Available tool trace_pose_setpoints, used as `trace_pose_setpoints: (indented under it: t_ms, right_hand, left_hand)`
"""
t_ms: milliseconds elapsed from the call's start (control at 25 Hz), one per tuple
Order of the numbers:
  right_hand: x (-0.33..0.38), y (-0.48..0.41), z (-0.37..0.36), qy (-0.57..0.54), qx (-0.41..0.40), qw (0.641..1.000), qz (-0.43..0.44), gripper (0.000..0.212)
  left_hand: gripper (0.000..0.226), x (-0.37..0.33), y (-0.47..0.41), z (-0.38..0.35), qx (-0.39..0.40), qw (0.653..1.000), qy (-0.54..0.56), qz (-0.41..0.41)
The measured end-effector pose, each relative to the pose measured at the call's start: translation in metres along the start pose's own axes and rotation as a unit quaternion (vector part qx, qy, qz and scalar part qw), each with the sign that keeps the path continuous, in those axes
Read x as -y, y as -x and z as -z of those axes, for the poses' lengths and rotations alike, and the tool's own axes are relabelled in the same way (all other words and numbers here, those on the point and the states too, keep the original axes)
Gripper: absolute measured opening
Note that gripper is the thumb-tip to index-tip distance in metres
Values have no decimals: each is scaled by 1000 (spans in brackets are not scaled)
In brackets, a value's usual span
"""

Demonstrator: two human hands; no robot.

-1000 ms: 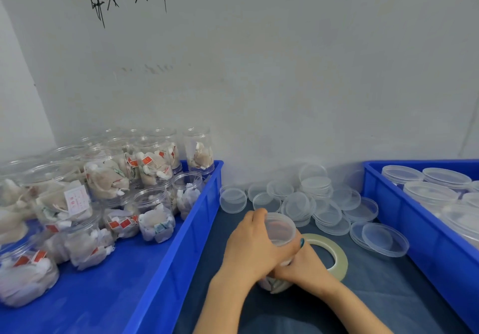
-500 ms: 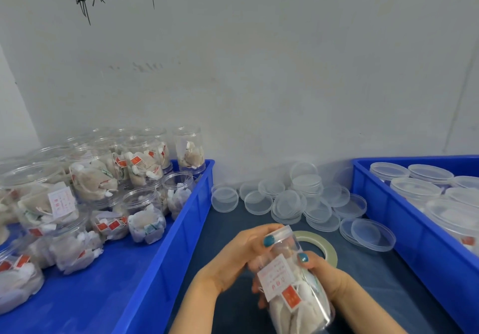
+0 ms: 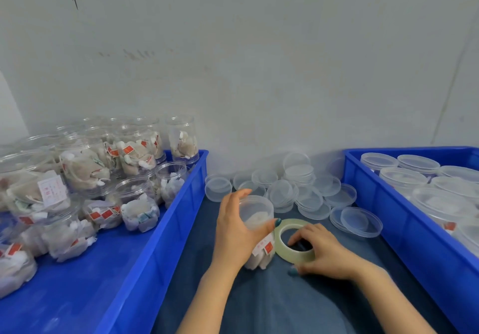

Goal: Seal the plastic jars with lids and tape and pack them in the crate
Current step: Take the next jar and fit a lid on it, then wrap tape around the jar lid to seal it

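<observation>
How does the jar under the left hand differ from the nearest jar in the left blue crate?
The held jar wears a translucent lid; the crate jar has an open mouth. The held jar rests on the dark blue cloth, gripped by the left hand; the crate jar sits inside the left crate, untouched. Both are clear plastic, holding white sachets.

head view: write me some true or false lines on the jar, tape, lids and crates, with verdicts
1. The left-hand grip holds a jar that has its lid on. True.
2. The tape roll lies in the right crate. False: it lies on the blue cloth between the crates, where the right-hand grip hooks fingers into its hole.
3. The front jars in the left crate are lidded. False: their tops are open.
4. Loose lids lie piled by the wall between the crates. True.
</observation>
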State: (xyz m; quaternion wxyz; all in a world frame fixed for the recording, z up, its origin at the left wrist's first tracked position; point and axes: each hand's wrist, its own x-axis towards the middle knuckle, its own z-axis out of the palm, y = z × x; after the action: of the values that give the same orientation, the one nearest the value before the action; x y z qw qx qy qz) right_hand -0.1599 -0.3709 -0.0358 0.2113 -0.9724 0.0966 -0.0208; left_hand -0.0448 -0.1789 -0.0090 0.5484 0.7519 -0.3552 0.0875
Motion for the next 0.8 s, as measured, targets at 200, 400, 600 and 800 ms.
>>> trace_pose_setpoints:
  t_ms: [200, 400, 600, 800]
  right_hand:
    - [1, 5, -17, -47, -143, 988, 18, 18]
    - [21, 17, -10, -247, -253, 935, -11, 6]
    - [50, 22, -13, -336, -222, 910, 98, 46]
    - [58, 17, -19, -333, -249, 899, 137, 40]
  left_hand:
    - [71, 4, 14, -6, -76, 965, -221, -120]
    - [41, -1, 26, -13, -130, 891, -305, -312]
    - [43, -11, 29, -19, -108, 895, -309, -303]
    - [41, -12, 33, -21, -83, 899, -306, -302]
